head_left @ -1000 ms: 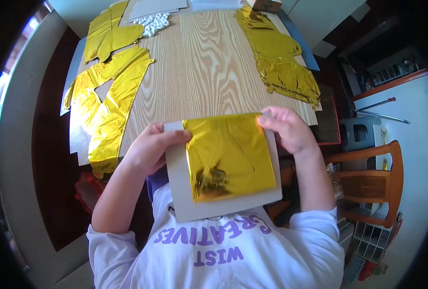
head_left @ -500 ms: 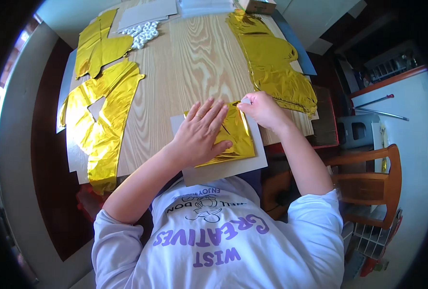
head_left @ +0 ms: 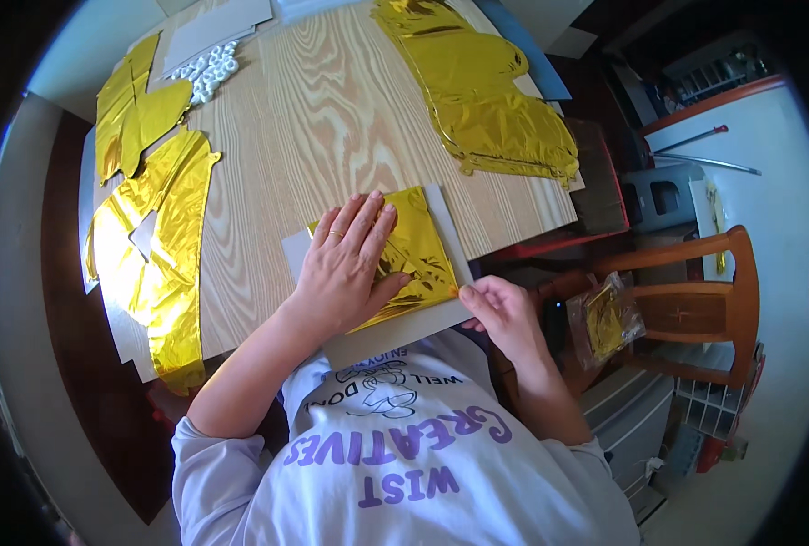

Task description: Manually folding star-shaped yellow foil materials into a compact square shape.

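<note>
In front of me a folded gold foil balloon (head_left: 427, 238) lies flat on a grey card (head_left: 448, 214) at the table's near edge. My left hand (head_left: 348, 259) lies flat on the foil with its fingers stretched out, covering the left part of it. At the near right corner, my right hand (head_left: 500, 314) pinches the card's edge, the thumb against the foil's corner. Its other fingers are partly hidden under the card.
Flat, unfolded gold foil balloons lie on the left (head_left: 172, 246) and far right (head_left: 486, 91) of the wooden table (head_left: 304, 118). White rings (head_left: 209, 71) and grey cards (head_left: 213, 27) sit at the back left. A bagged gold foil piece (head_left: 607, 320) rests by a wooden chair (head_left: 741, 300).
My right hand has moved from the foil's far right corner toward me to its near right corner. My left hand stays flat on the foil. The whole view has shifted.
</note>
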Available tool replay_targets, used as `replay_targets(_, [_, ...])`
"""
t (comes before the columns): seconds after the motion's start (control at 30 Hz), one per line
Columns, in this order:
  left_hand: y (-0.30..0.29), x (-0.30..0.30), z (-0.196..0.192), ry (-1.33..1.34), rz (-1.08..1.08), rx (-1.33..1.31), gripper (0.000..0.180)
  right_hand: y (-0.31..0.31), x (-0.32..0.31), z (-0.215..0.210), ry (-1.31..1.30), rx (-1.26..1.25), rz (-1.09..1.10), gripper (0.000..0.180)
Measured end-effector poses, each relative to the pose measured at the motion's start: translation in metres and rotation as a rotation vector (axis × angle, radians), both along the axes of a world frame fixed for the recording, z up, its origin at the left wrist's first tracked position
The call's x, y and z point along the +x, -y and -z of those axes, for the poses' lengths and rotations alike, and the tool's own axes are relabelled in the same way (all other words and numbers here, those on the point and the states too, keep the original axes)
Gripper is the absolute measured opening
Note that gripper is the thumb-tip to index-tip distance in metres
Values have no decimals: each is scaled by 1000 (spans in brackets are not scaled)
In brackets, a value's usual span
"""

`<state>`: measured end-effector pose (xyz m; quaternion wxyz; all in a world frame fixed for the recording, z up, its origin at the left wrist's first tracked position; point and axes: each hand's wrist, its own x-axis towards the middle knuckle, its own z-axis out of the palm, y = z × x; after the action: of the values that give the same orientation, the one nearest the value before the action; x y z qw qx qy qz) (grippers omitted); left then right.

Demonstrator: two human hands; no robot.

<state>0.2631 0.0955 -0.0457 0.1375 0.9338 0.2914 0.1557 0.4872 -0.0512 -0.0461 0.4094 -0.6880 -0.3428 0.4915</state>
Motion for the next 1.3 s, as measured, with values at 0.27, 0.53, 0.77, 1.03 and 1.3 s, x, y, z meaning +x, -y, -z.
replay_targets(0.27, [2, 21, -15, -10, 17, 110, 78, -11, -18, 7, -100, 17, 16, 22])
replay_targets(0.53, [-1, 22, 6, -23, 58, 9, 81, -4, -18, 22, -216, 66, 86, 22])
replay_targets(0.77, [2, 21, 4, -69, 11, 49, 85, -6, -24, 22, -227, 72, 169, 26])
replay_targets(1.03, [-3, 22, 6, -67, 21, 62, 84, -8, -31, 25, -141, 137, 148, 29])
replay_targets(1.3, [-1, 20, 8, -59, 17, 65, 88, -7, -37, 24, -96, 175, 169, 25])
